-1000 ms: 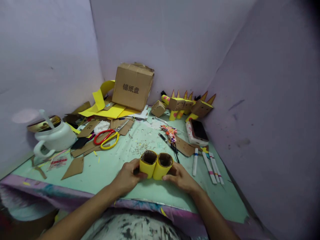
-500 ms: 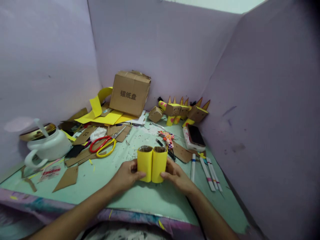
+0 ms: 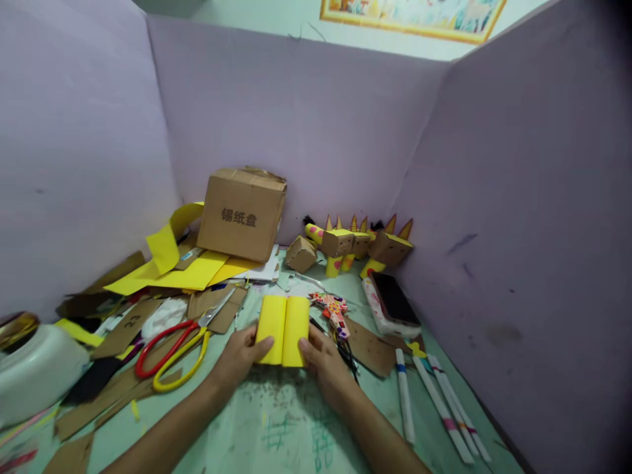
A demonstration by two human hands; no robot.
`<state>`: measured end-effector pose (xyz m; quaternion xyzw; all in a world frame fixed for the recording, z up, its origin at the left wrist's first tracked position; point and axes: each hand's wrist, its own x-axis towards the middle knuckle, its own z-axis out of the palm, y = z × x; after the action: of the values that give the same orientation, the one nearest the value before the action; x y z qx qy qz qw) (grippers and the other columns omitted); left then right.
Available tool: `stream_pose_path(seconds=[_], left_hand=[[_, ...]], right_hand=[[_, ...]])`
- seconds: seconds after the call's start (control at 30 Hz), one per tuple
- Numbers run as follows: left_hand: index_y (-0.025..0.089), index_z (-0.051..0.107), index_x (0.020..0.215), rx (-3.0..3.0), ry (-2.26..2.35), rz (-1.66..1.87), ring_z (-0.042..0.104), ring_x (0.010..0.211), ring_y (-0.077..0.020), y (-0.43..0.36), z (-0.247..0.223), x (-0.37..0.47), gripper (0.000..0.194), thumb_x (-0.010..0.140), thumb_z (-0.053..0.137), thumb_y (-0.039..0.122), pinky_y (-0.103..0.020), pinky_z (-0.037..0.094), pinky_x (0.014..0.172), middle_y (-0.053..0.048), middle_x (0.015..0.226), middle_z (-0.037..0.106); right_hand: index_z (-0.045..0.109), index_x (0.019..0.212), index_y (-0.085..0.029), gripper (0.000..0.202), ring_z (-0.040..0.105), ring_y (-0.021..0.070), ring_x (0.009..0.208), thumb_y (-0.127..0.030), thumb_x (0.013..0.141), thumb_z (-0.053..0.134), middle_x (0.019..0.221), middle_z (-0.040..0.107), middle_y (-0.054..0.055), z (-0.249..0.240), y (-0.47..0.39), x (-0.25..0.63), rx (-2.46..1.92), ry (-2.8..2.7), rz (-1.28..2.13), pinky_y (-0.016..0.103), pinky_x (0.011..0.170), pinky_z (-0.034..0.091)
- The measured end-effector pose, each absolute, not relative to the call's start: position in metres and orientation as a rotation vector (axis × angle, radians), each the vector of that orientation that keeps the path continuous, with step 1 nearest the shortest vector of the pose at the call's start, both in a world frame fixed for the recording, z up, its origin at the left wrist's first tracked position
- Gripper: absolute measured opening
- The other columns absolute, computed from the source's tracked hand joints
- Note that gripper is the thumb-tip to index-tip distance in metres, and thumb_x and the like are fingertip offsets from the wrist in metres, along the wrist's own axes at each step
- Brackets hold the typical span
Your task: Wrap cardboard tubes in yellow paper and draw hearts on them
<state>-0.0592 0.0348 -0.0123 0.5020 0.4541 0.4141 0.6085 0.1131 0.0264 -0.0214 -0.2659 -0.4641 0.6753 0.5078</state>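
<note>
Two yellow paper-covered tubes stand side by side in the middle of the view, the left tube [image 3: 271, 326] touching the right tube [image 3: 296, 322]. My left hand [image 3: 237, 355] is closed around the left tube's outer side, its thumb on the front. Gripping the right tube from the other side is my right hand [image 3: 326, 365], thumb also in front. Fingers behind the tubes are hidden. Just past them lies a flower-patterned glue gun [image 3: 334, 313] beside a flat piece of cardboard [image 3: 370, 349]. Scissors [image 3: 185, 349] with red and yellow handles rest left of my left hand.
A cardboard box [image 3: 241, 214] stands at the back, with yellow paper sheets [image 3: 192, 273] beside it. Cardboard animal figures [image 3: 345, 243] sit at the back right. A phone [image 3: 395, 299] and several white markers [image 3: 405, 395] lie right. A white pot [image 3: 39, 375] is left.
The view has tilted up and shifted, so things appear lower. The tubes have tipped: their open top ends showed before, and now only their yellow fronts show. Both hands keep their hold.
</note>
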Motion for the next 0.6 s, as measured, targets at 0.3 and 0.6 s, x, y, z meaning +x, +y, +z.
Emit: stream_pose_path(seconds=[0.3,0.6], left_hand=[[0.012,0.051,0.118,1.047,1.19,1.08,0.061,0.102,-0.0318,0.039,-0.018,-0.068,0.066,0.066,0.069,0.048,-0.042,0.05,0.089,-0.013,0.106,0.068],[0.014,0.044,0.128,1.707,1.849,1.462,0.031,0.13,-0.0344,0.029,0.002,-0.074,0.065,0.075,0.054,0.049,-0.05,0.022,0.11,-0.016,0.136,0.043]], right_hand=[[0.058,0.118,-0.018,0.055,0.061,0.0257,0.095,-0.041,0.07,0.073,0.11,0.065,0.009,-0.017,0.025,0.112,-0.618,-1.121,1.554,0.041,0.087,0.045],[0.072,0.087,-0.016,0.033,0.063,0.0156,0.07,-0.035,0.061,0.079,0.079,0.07,0.004,-0.009,0.02,0.111,-0.598,-0.485,1.917,0.026,0.067,0.049]])
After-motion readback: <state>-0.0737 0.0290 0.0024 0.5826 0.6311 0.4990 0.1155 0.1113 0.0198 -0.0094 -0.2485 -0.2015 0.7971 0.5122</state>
